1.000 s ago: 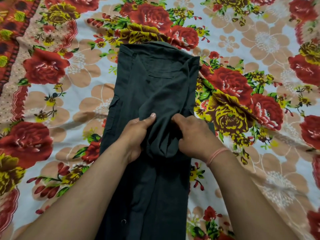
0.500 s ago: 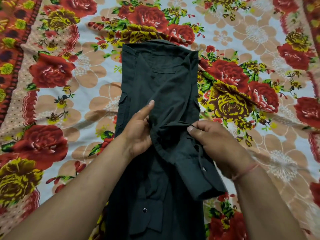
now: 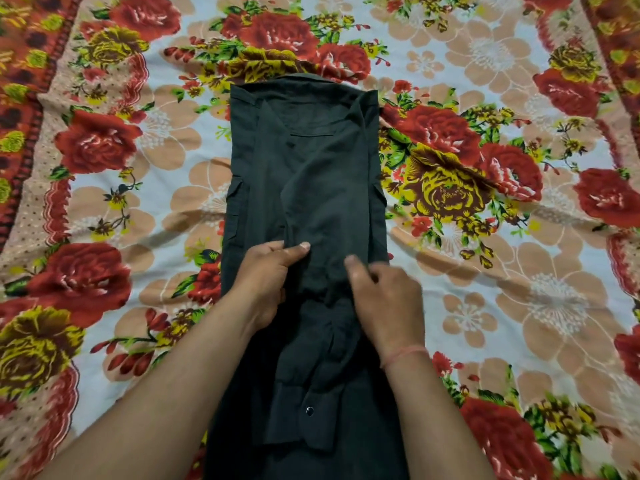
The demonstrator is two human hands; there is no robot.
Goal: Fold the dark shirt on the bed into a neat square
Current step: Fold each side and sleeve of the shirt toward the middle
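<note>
The dark shirt (image 3: 311, 188) lies lengthwise on the bed, folded into a long narrow strip with its collar at the far end. One sleeve runs down the middle, and its cuff with a snap button (image 3: 310, 411) lies nearest me. My left hand (image 3: 266, 282) holds a fold of the shirt at mid-length, thumb flat on top and fingers tucked under the cloth. My right hand (image 3: 384, 299) is blurred. It sits on the sleeve just right of the left hand, thumb and bent fingers closed on the fabric.
A floral bedsheet (image 3: 502, 271) with red and yellow roses covers the bed on both sides of the shirt. A patterned red border (image 3: 20, 98) runs along the far left edge. My forearms cross the near part of the shirt.
The right hand had lifted the sleeve off to the right. The sleeve now lies flat down the middle of the shirt. The right hand has moved in close to the left.
</note>
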